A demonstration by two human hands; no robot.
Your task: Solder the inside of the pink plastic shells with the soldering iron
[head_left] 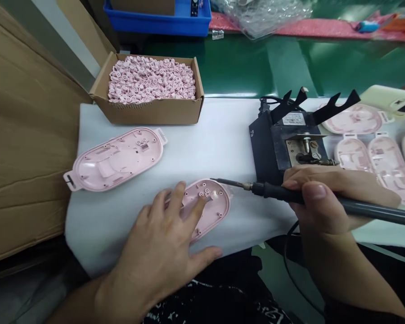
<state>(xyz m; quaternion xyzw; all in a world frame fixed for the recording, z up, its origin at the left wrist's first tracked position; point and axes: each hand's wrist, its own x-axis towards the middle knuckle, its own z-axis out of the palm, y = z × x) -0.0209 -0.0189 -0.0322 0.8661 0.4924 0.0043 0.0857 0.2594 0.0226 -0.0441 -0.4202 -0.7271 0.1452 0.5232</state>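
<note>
My left hand (162, 243) lies with spread fingers over a pink plastic shell (211, 211), covering its left part. Its index fingertip touches a small pink part (205, 193) inside the shell. In my right hand (327, 198) is a soldering iron (283, 192) with a dark handle. The iron's thin tip points left, above the shell's far edge; whether it touches cannot be told. Another pink shell (121, 159) rests to the left, its hollow side up.
A cardboard box (155, 112) full of small pink parts stands at the back left. A black metal stand (266, 144) with forked holders is behind my right hand. More pink shells (388, 162) lie at the right, and a blue bin (158, 24) is at the back.
</note>
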